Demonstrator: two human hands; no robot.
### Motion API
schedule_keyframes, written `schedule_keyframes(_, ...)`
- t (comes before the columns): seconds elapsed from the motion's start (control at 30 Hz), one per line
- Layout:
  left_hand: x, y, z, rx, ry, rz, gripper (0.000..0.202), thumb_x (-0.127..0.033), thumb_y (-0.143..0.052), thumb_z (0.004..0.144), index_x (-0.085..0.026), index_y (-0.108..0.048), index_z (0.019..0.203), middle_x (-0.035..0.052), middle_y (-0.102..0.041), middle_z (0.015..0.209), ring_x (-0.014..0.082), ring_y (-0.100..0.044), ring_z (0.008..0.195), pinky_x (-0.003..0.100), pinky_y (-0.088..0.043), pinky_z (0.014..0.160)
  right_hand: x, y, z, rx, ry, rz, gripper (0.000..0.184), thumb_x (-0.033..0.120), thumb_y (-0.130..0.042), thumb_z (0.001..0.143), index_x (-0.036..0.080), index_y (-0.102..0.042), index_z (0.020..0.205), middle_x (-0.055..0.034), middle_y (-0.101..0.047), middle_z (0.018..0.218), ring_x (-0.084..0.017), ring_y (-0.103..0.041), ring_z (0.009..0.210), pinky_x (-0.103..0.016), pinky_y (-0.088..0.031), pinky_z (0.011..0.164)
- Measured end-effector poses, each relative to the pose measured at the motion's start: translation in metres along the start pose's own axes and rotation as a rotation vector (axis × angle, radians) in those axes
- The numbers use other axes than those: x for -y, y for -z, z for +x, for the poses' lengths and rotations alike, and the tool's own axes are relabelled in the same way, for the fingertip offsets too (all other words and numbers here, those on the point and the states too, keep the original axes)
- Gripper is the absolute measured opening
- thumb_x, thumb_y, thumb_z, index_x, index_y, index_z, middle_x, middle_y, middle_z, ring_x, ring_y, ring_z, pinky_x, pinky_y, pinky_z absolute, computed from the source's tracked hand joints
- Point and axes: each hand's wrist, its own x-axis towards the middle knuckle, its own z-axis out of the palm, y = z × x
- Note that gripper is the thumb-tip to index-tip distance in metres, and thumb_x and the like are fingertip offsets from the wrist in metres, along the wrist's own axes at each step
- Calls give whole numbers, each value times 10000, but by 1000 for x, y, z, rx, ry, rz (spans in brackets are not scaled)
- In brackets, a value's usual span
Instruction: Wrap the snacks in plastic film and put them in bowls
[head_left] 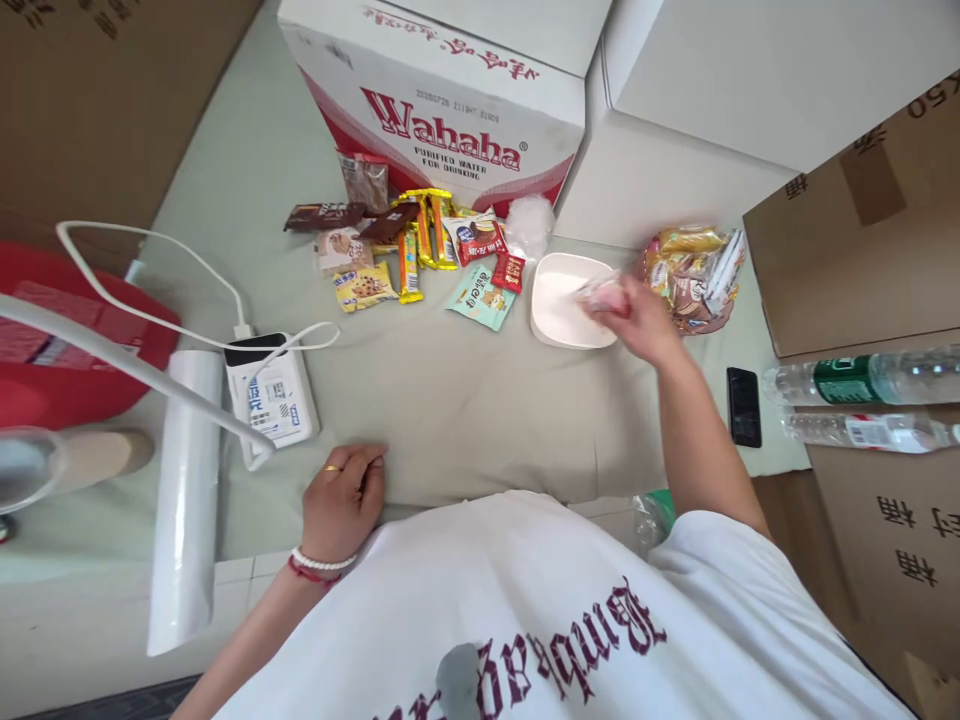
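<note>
Knuckles up, my left hand (343, 502) rests curled near the edge of the surface (480, 400), holding nothing I can see. Rightward lie wrapped snacks (436, 230), then a white tub (547, 300); over it, a blurred pinkish packet (604, 294) is pinched in my right hand (645, 320). I judge the packet light, soft, slippery, safest held by a sealed edge.

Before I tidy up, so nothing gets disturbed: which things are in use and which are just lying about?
Probably in use: blurred packet in right hand, white bowl, snack packets either side.

Seemingly lying about: power bank, phone, bottles, white roll.
</note>
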Motion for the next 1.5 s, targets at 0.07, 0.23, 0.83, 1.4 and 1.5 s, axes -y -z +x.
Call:
schedule_keyframes(0.07, 0, 1, 0, 1, -9, -3, 229, -306, -490, 945, -231, -695, 1015, 85, -713, 1036, 250, -704, 911, 352, -538, 775, -33, 30, -21, -140, -67, -30, 371, 482, -656, 857, 209, -595, 1100, -100, -638, 1048, -272, -592, 950, -406, -506, 840)
schedule_keyframes(0.23, 3, -2, 0, 5, -10, 13, 221, -300, -502, 928, -243, -697, 1015, 82, -712, 1038, 262, -700, 900, 364, -527, 754, -119, 71, -30, -191, -71, -253, 377, 434, -663, 807, 199, -601, 1095, -157, -611, 1157, -371, -465, 1261, -527, -451, 1008)
schedule_keyframes(0.83, 7, -5, -2, -82, -190, 134, 204, -208, -496, 958, -192, -684, 1038, 68, -702, 1000, 199, -697, 859, 294, -531, 740, -162, 50, -11, -19, 44, -451, 623, 353, -579, 813, 157, -494, 1399, -210, -481, 1466, -389, -272, 1487, -575, -248, 1187)
schedule_keyframes(1.4, 8, -9, -4, -127, -241, 190, 196, -167, -511, 946, -179, -680, 1044, 77, -698, 991, 203, -685, 847, 294, -521, 717, -141, 55, 3, -185, -31, -483, 189, 91, -509, 812, 219, -643, 851, -131, -667, 1091, -274, -351, 1309, -482, -193, 1091)
schedule_keyframes(1.5, 6, -11, -5, -178, -262, 205, 177, -166, -540, 931, -182, -683, 1034, 79, -699, 981, 209, -682, 847, 300, -526, 729, -130, 48, 1, -433, -150, -490, 210, 220, -605, 857, 210, -665, 1058, -186, -566, 1303, -326, -349, 1261, -491, -271, 1018)
